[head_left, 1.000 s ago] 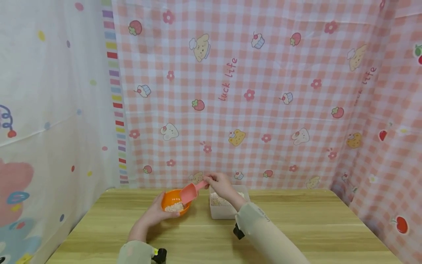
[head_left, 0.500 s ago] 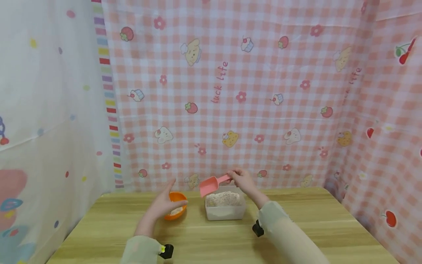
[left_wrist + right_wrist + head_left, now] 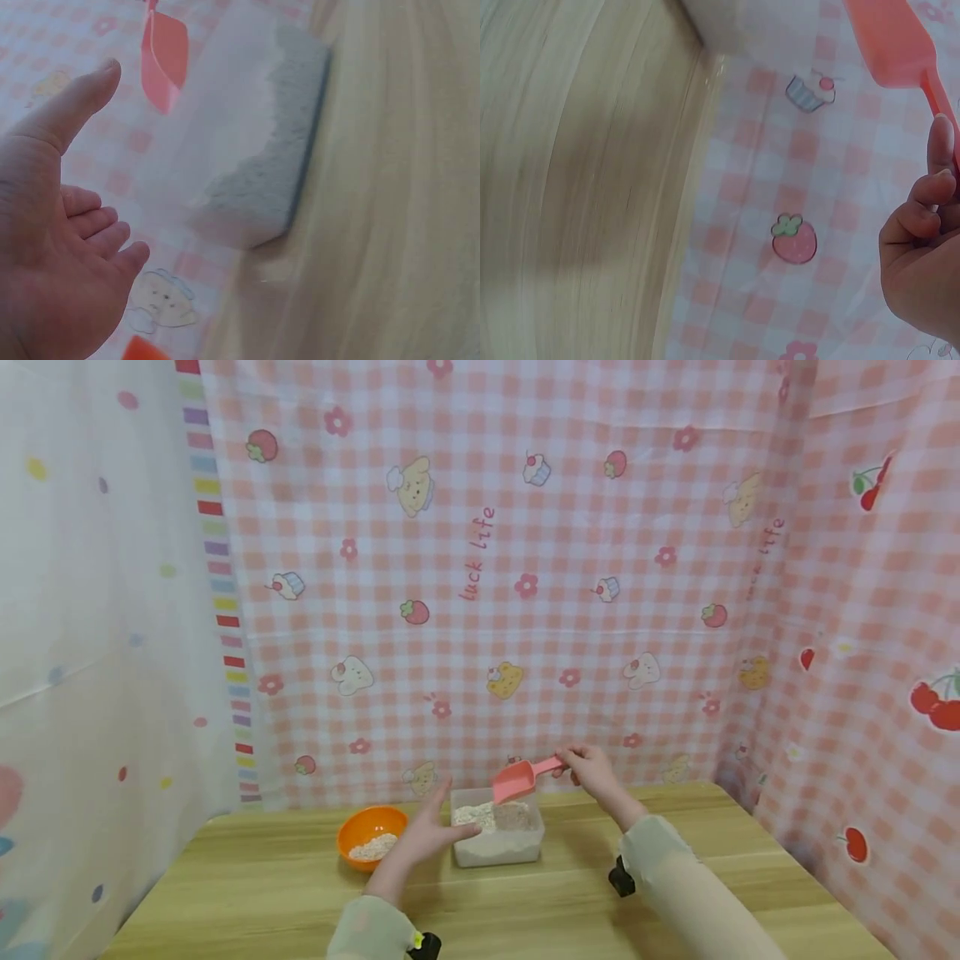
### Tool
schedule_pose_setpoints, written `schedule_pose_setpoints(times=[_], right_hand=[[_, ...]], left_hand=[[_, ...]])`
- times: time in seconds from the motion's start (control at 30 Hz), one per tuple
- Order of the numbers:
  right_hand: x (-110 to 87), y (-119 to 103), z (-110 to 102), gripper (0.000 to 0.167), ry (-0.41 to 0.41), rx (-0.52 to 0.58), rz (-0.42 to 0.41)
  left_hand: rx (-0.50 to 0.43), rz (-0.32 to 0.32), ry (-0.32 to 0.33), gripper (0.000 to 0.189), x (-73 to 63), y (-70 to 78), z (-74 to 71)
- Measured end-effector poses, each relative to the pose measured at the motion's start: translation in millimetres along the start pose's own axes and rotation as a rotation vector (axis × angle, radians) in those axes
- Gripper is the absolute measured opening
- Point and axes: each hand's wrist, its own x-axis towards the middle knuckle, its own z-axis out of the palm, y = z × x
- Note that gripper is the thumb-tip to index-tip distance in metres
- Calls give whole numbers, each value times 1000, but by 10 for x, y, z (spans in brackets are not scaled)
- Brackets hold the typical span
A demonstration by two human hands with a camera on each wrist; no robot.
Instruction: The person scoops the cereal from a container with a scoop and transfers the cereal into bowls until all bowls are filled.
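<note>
My right hand [image 3: 592, 774] grips the handle of a pink scoop [image 3: 514, 781] and holds it above the back of a translucent plastic box [image 3: 498, 850]. Pale flakes, maybe oats [image 3: 474, 815], fill part of that box. My left hand [image 3: 426, 838] hovers at the box's front left, thumb and fingers spread, with nothing held. In the left wrist view this hand [image 3: 67, 225] is apart from the box [image 3: 232, 127]. To its left an orange bowl [image 3: 374, 815] stands on the table, with some of the same pale flakes in it.
The wooden table [image 3: 255, 893] carries the bowl and the box side by side near its back edge. A pink checked curtain [image 3: 480, 635] hangs right behind them, and a white patterned one [image 3: 90, 610] closes the left side.
My left hand has let go of the orange bowl and moved right toward the box. My right hand has drawn the scoop from the bowl to over the box.
</note>
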Motion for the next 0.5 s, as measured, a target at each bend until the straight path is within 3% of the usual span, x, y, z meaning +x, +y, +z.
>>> schedule_pose_setpoints(times=[0.2,0.33,0.5], right_hand=[[24,45,-122,32,-17,-51,-8],[33,39,-142,29,-27,-100,-15],[67,10,-129,26,-25,-207,-50]], left_hand=[[-17,-45,-6,105,53,-90,122],[8,-40,-11,101,65,-145,193],[2,-59,6,98,87,-180,257]])
